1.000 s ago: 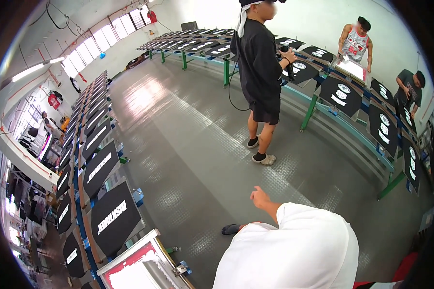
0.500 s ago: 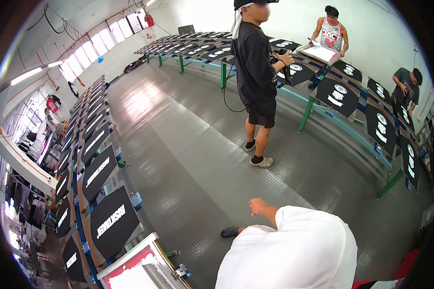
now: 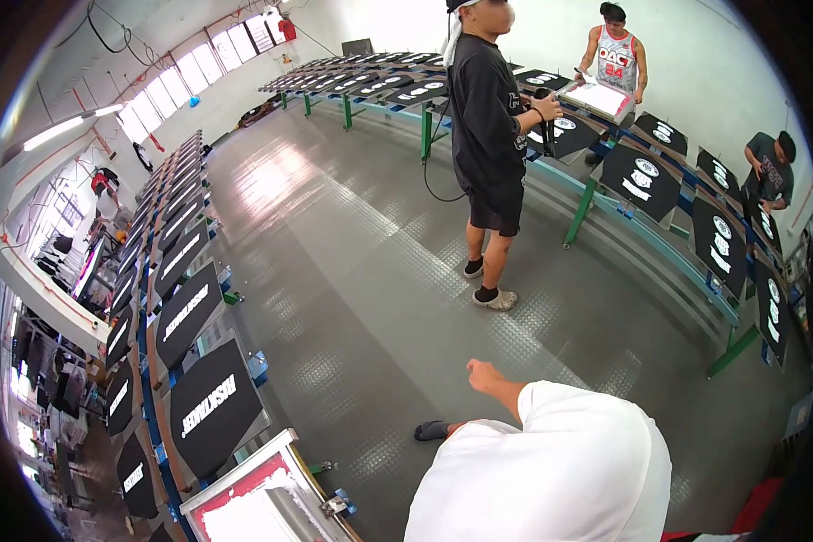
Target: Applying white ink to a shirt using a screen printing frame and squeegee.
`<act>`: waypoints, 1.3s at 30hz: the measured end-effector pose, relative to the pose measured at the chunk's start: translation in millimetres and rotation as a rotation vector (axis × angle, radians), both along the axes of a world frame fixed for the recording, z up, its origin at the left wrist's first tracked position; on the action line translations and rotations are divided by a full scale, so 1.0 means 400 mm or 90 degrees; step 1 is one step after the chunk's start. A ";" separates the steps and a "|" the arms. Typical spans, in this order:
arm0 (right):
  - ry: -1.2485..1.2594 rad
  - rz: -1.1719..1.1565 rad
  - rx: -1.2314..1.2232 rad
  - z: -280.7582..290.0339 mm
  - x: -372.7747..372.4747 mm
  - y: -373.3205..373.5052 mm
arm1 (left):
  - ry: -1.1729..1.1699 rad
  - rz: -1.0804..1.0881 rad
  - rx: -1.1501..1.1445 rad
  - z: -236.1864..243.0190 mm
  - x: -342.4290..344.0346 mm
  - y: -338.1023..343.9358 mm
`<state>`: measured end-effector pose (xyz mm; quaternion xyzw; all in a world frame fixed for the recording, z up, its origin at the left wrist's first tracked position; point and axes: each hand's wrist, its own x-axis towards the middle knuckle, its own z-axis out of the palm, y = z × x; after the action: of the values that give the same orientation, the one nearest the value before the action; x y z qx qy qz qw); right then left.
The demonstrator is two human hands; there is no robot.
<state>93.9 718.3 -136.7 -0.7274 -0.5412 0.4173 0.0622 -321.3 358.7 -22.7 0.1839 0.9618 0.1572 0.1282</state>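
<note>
My right hand [image 3: 485, 376] hangs over the grey floor, its forearm coming out of a loose white sleeve [image 3: 569, 443]. Its fingers are loosely bent and somewhat apart, with nothing visible in them. Left of my body, a printing screen [image 3: 289, 437] with a pale frame, red edging and white ink lies at the end of a long rail table. A grey blade-like piece, perhaps a squeegee, shows on it. Beyond the screen lies a black shirt panel [image 3: 194, 443] with white lettering on a board. My left hand is out of the picture.
A person in black [image 3: 488, 117] stands ahead on the floor, holding a dark object with a cable. Past them, a green-legged table [image 3: 576, 215] carries several printed black panels. A person in a sleeveless top [image 3: 616, 68] stands at another screen [image 3: 596, 99]; another person [image 3: 770, 172] bends at far right.
My view has shifted slightly, so the room and tables sit a little differently. My right hand has risen slightly in the picture, its fingers less spread.
</note>
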 end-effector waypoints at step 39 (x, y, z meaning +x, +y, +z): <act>-0.011 0.317 -0.199 -0.149 0.002 0.050 | -0.007 0.018 -0.035 0.068 0.051 0.040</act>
<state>94.5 738.2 -196.4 -0.5764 -0.6329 0.4916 -0.1598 -300.8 374.7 4.5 0.1659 0.9675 0.1333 0.1365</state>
